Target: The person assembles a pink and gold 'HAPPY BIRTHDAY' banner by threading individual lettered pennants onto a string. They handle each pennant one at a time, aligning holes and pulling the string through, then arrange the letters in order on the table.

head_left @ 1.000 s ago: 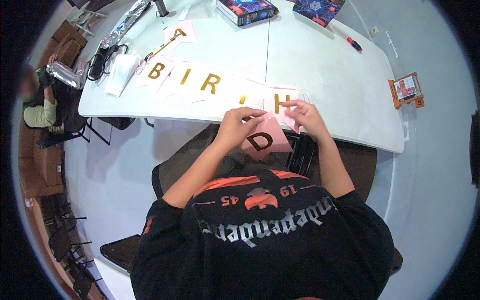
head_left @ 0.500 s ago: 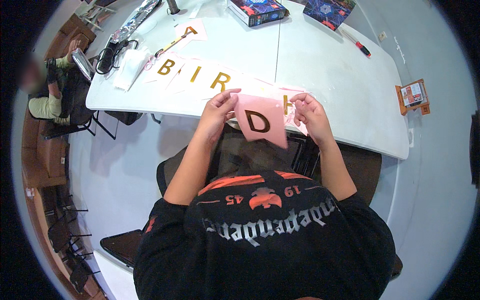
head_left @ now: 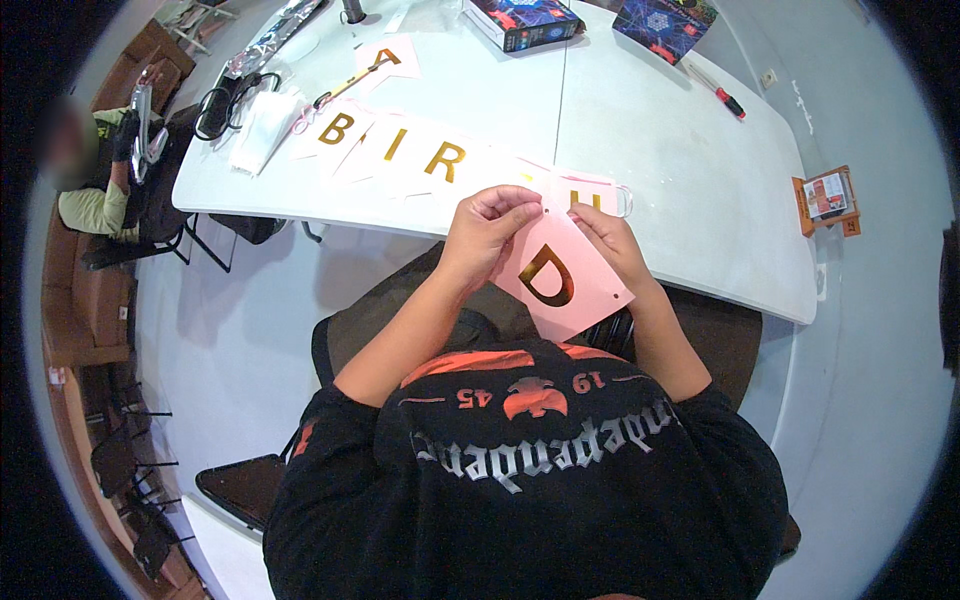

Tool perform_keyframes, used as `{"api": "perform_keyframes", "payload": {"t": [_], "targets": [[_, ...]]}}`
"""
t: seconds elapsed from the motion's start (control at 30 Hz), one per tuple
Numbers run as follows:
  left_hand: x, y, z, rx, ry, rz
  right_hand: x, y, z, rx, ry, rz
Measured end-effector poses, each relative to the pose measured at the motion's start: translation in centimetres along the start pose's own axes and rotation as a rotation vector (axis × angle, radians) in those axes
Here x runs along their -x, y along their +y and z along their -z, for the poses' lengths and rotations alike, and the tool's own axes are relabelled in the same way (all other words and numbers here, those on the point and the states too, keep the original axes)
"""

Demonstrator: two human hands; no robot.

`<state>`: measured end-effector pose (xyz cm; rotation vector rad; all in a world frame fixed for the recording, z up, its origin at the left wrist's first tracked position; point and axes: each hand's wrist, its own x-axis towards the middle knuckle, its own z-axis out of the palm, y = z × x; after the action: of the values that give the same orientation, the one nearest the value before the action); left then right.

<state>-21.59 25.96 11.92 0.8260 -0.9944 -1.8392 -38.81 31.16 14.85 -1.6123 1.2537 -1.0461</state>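
A pink bunting pennant (head_left: 578, 285) with a shiny gold letter hangs tilted in front of my chest, just off the table's near edge. Small punched holes show at two of its corners. My left hand (head_left: 488, 235) pinches it near the upper corner hole. Close by that same corner, my right hand (head_left: 618, 245) has its fingers drawn together along the card's edge; whatever they hold is too small to make out. Behind the hands lies another pink pennant (head_left: 600, 187), partly covered. A row of pale pink pennants (head_left: 425, 180) with gold letters runs left along the table.
On the white table (head_left: 680, 190) are a yellow cutter (head_left: 345, 88), a black cable (head_left: 212, 115), clear plastic bags (head_left: 265, 130), a dark patterned box (head_left: 525, 22) and a red-handled screwdriver (head_left: 732, 103). A seated person (head_left: 100, 190) is at the left. A wooden rack (head_left: 828, 200) hangs on the right wall.
The pennant has come nearer to my body and turned to a slant. My left hand has shifted right, and my right hand has moved in to its upper corner.
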Motion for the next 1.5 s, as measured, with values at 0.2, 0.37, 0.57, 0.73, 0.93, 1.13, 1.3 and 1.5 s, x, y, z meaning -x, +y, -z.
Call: {"api": "perform_keyframes", "payload": {"t": [0.2, 0.37, 0.57, 0.73, 0.93, 1.13, 1.3, 1.5], "targets": [[0.1, -0.3, 0.3, -0.012, -0.029, 0.016, -0.1, -0.1, -0.2, 0.108, 0.030, -0.045], [0.5, 0.4, -0.7, 0.031, -0.052, -0.043, -0.3, 0.2, -0.6, 0.066, 0.041, -0.030], [1.0, 1.5, -0.9, -0.136, -0.086, 0.038, -0.2, 0.2, -0.9, 0.020, 0.013, -0.098], [1.2, 1.8, -0.7, -0.101, -0.084, 0.133, -0.2, 0.2, -1.0, -0.036, 0.009, -0.076], [1.1, 1.6, -0.7, 0.013, -0.139, 0.051, 0.0, 0.4, -1.1, -0.136, -0.004, -0.071], [1.0, 0.9, -0.6, 0.022, -0.139, 0.038, 0.0, 1.0, -0.7, -0.203, -0.033, -0.065], [0.9, 0.9, -0.4, -0.079, -0.131, 0.042, -0.1, 0.8, -0.7, -0.215, -0.031, -0.087], [1.2, 1.2, -0.4, -0.090, -0.124, 0.058, 0.3, -0.3, -1.1, -0.165, -0.018, -0.159]]}}
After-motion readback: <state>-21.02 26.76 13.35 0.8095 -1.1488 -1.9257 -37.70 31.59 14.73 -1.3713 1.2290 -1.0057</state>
